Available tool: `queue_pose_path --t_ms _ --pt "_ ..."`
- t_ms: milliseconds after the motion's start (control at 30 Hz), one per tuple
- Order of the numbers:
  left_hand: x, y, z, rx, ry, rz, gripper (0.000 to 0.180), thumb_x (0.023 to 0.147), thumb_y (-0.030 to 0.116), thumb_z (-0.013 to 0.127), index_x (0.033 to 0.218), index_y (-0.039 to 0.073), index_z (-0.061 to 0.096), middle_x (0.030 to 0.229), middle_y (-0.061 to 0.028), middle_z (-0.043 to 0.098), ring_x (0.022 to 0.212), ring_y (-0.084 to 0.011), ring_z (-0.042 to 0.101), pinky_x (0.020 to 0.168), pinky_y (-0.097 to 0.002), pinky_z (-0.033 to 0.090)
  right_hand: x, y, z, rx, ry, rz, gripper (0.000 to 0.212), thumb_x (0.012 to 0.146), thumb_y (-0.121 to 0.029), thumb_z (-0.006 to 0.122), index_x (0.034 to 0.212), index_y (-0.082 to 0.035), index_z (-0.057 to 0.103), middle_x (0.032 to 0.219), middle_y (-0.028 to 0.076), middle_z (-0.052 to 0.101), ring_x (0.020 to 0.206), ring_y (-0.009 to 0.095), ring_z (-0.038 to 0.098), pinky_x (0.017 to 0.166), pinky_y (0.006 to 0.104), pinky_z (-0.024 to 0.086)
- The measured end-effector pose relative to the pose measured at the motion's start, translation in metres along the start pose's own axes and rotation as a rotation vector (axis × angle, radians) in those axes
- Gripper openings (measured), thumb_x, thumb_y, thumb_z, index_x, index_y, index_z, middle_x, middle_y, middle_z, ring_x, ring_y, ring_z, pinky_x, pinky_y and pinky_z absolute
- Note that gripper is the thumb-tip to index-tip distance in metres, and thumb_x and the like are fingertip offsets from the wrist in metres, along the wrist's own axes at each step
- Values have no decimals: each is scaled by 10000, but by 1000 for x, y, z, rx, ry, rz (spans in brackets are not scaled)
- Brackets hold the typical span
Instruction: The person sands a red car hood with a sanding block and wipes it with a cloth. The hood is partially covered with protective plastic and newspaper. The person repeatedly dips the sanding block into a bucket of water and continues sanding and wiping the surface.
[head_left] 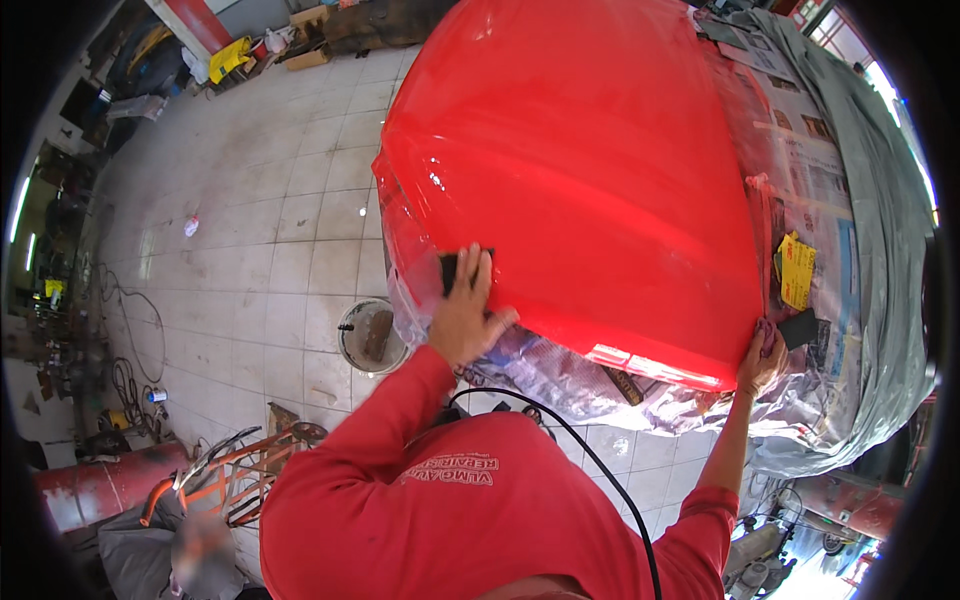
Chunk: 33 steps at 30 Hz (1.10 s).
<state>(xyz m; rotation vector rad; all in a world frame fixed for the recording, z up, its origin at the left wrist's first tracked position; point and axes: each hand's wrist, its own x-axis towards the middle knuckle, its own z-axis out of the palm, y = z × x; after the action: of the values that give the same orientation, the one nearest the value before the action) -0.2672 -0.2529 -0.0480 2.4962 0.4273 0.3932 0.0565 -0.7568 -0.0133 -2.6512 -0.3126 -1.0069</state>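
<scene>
A glossy red car hood [590, 190] spreads out in front of me. At its near left edge, my left hand [465, 318] presses a black piece of sandpaper [449, 271] to the paint. The fingers lie over the sandpaper and the thumb points right. By the near right corner, my right hand [763, 372] is closed around a crumpled dark-pink cloth [767, 338]. Beside that hand, a dark grey sheet [799, 328] rests on the masking. Just beyond it lies a yellow packet [797, 271].
Newspaper and plastic masking [800, 160] flank the hood, with a grey cover [890, 210] farther right. On the tiled floor, a bucket [372, 338] stands left of my hand. A black hose [590, 450] crosses my body. An orange metal frame [240, 478] sits lower left.
</scene>
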Motion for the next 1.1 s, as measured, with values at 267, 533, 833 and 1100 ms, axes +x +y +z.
queue_pose_path --t_ms 267,533,833,1100 --pt "91 -50 -21 -140 215 -511 963 1084 643 439 1679 -72 191 1760 -329 135 1644 -447 164 1314 -478 262 5 -30 -2 -21 18 27 376 957 -406 738 1254 -176 759 1162 98 763 1034 400 686 919 528 536" --pt "54 -15 6 -183 177 -466 1067 1047 676 512 1676 -103 145 1743 -369 130 1645 -465 148 1322 -497 243 3 -13 -5 -55 24 25 377 959 -407 736 1258 -177 756 1175 97 757 1029 389 686 922 518 536" --pt "38 5 4 91 63 -216 1078 1020 661 575 1671 -103 183 1741 -345 184 1650 -460 129 1305 -503 288 -1 -12 -7 -9 21 35 381 969 -425 731 1248 -167 761 1189 95 758 1083 364 685 1000 502 506" --pt "94 -32 -24 203 21 -244 1080 1009 683 570 1646 -127 245 1750 -332 181 1651 -437 154 1325 -476 238 7 -36 -11 -8 23 95 383 896 -433 784 1219 -228 772 1146 72 757 1078 367 684 950 520 535"
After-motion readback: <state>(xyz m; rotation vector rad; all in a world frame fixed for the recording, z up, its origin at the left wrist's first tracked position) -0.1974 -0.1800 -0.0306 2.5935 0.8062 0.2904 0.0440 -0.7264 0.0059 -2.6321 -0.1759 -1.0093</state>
